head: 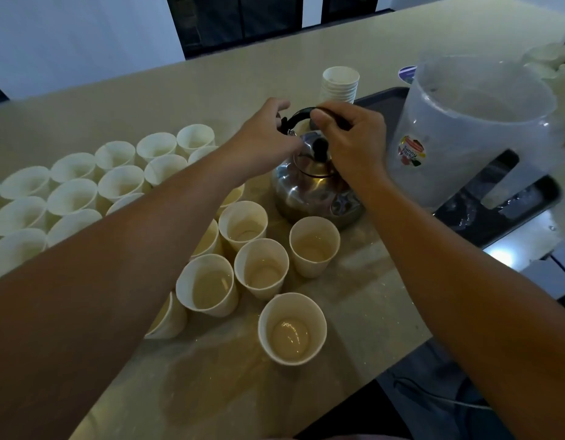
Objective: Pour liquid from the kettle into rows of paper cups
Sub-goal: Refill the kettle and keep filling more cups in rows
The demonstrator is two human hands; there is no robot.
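Presently we note the kettle standing on the worktop beside the dark tray's edge, right hand fingers clamped on its handle, left hand curled at the handle's hinge. Crowded paper cups risk toppling on lifting.

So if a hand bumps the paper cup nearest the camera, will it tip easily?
Probably yes. The nearest cup is tall, narrow-based thin paper, and shows only shallow liquid, so it is likely light. It stands apart from the other cups, so nothing braces it. The counter looks wet, so it may also slide.
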